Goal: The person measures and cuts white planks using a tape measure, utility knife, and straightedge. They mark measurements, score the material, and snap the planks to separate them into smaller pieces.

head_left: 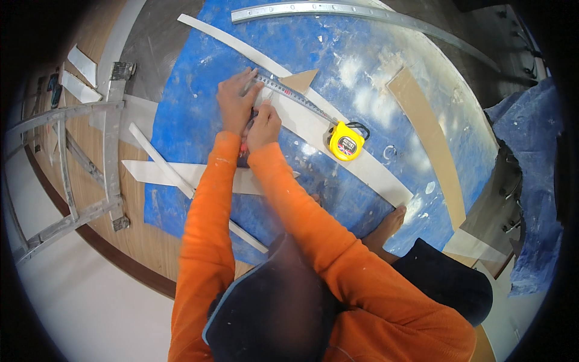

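Observation:
A long white board strip (325,136) lies slantwise on a blue, stained sheet. Across it runs the drawn-out blade of a yellow tape measure (347,143), whose case rests on the strip. My left hand (235,101) is at the strip's far-left end, its thumb and fingers closed about the blade's end. Close beside it, my right hand (264,125) is closed, with a pale pointed tip sticking out past the fingers; the rest of that tool is hidden. Something dark and red shows between my wrists. A brown triangular offcut (300,80) touches the tape blade.
More white strips (158,172) cross each other on the left. On the right lies a brown board strip (428,145); a metal channel (313,8) spans the far side. A metal ladder (112,151) stands left. My bare foot (389,230) is at the measured strip's near end.

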### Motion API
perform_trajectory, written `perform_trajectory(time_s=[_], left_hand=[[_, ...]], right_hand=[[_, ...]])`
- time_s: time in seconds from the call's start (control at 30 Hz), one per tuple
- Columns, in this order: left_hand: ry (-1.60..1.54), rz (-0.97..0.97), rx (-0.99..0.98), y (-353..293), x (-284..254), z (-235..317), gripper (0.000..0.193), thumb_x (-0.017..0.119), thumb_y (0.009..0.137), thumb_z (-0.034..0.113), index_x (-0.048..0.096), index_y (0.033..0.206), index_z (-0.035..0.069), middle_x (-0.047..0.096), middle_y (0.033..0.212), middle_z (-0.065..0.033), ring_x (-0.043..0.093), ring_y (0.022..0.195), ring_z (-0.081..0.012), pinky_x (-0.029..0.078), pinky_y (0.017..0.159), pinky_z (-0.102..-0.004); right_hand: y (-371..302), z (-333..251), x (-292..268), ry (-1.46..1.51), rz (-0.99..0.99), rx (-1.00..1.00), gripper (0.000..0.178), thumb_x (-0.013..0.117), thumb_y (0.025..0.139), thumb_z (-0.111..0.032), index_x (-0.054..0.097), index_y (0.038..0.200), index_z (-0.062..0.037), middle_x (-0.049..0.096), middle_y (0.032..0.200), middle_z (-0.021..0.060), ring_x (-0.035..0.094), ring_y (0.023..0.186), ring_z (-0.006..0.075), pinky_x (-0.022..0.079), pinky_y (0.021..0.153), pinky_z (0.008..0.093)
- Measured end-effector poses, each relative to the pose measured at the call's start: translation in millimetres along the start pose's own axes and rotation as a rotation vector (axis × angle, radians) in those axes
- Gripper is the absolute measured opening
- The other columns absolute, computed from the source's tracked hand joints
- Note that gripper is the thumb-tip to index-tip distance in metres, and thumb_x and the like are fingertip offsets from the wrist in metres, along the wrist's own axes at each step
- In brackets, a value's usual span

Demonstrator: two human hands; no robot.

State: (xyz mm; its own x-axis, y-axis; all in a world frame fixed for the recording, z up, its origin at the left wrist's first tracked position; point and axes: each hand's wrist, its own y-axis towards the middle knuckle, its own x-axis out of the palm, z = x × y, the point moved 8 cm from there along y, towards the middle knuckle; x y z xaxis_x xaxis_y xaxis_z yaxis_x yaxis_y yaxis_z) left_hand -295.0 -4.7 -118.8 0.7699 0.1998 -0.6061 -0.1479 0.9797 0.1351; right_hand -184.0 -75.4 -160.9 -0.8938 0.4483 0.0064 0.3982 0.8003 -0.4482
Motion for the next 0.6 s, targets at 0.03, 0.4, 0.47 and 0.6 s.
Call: perform_trajectory(time_s=[0.03, 0.4, 0.47, 0.6], left_hand=[[-0.007, -0.011, -0.011, 1, 1, 2, 0.036, 0.079, 0.085, 0.024, 0.078, 0.12, 0.015, 0.071, 0.13, -0.0097, 0.058, 0.12, -0.0294, 0.042, 0.106, -0.039], [0.132, -0.111, 0.161, 14, 7, 15, 0.033, 0.078, 0.085, 0.022, 0.075, 0.116, 0.011, 0.065, 0.126, -0.0117, 0.06, 0.112, -0.0325, 0.046, 0.101, -0.041], [0.113, -0.135, 0.17, 13, 2, 11, 0.028, 0.078, 0.085, 0.022, 0.075, 0.11, 0.01, 0.063, 0.124, -0.0111, 0.06, 0.105, -0.0337, 0.048, 0.096, -0.0417], [-0.065, -0.178, 0.134, 10, -6, 15, 0.022, 0.079, 0.084, 0.021, 0.075, 0.102, 0.007, 0.069, 0.108, -0.0128, 0.063, 0.097, -0.0309, 0.05, 0.085, -0.0402]], right_hand=[[-1, 0, 0, 0.036, 0.015, 0.002, 0.049, 0.046, 0.107, -0.038, 0.066, 0.091, 0.0034, 0.058, 0.073, 0.0067, 0.05, 0.068, 0.0154, 0.043, 0.063, 0.0327], [-16, -26, -41, 0.133, -0.288, 0.217, 0.041, 0.038, 0.111, -0.043, 0.055, 0.108, -0.0063, 0.052, 0.064, 0.0045, 0.051, 0.048, 0.0134, 0.044, 0.044, 0.0305], [-15, -44, -75, 0.038, -0.338, 0.113, 0.039, 0.039, 0.111, -0.042, 0.055, 0.109, -0.0059, 0.052, 0.063, 0.005, 0.054, 0.051, 0.0136, 0.047, 0.048, 0.0304], [2, -147, -127, -0.837, -0.366, -0.811, 0.04, 0.065, 0.098, -0.037, 0.053, 0.122, -0.0067, 0.063, 0.095, 0.0179, 0.067, 0.07, 0.0315, 0.057, 0.065, 0.043]])
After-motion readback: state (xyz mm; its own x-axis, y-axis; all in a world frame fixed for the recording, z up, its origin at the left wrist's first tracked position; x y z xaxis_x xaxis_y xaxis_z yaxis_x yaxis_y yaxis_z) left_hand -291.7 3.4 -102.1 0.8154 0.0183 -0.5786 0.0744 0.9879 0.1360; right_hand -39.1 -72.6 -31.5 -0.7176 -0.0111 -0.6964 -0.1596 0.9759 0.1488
